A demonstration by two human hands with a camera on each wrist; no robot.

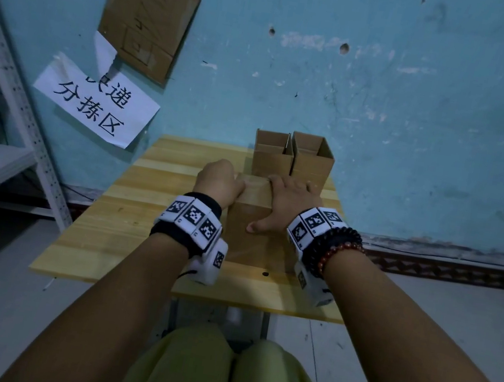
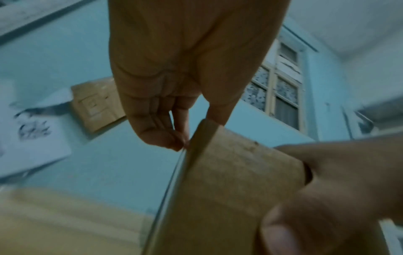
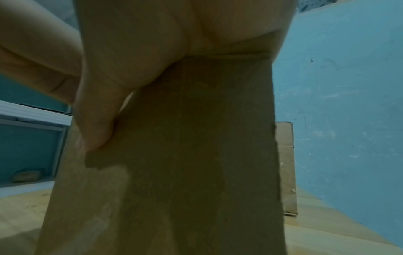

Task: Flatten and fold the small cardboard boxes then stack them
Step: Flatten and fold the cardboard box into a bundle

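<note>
While pressed flat, box (image 1: 247, 223): brown, creased lengthwise.
Left hand (image 1: 217, 182): pinching its left edge.
Right hand (image 1: 288, 201): fingers spread, palm down on it.

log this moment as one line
right hand flat on flattened box | left hand at its left edge | two open boxes behind, unflattened

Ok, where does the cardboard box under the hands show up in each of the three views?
Head: the cardboard box lies centre frame on the table, between both hands.
Left wrist: lower centre-right, its edge running up toward the left hand's fingertips.
Right wrist: fills the centre, beneath the right palm.
Shared landmark: the blue wall behind it in every view.
</note>
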